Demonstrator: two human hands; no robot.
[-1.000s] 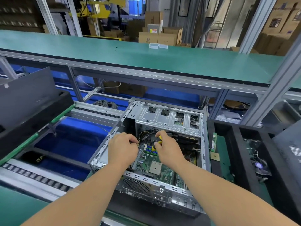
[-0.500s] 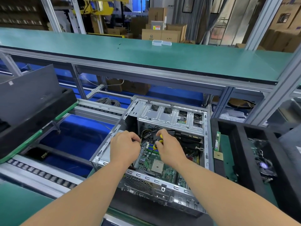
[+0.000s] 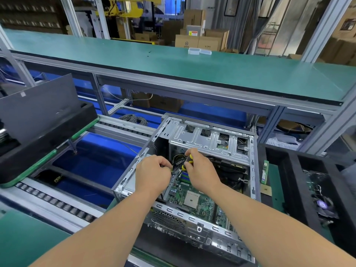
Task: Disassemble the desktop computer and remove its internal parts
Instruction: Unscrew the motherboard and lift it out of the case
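Observation:
An open silver desktop case (image 3: 194, 214) lies on its side in front of me, its green motherboard (image 3: 200, 201) exposed with a bare CPU socket. My right hand (image 3: 200, 170) grips a yellow-and-black handled tool (image 3: 187, 161) held down into the case near the blue memory slots. My left hand (image 3: 153, 173) is curled around black and yellow cables (image 3: 178, 158) at the case's left inner wall. The tool's tip and the cable plug are hidden by my fingers. A silver drive cage (image 3: 210, 140) spans the far end of the case.
A black foam tray (image 3: 300, 182) on the right holds a removed fan and board; a memory stick (image 3: 265, 171) stands against its left wall. A dark panel in a black holder (image 3: 38, 120) stands at left. Roller conveyor rails (image 3: 57, 201) and a green upper shelf (image 3: 173, 66) frame the bench.
Both hands stay inside the case at nearly the same spot. The camera has tilted slightly, so the case sits a little lower and further right in view.

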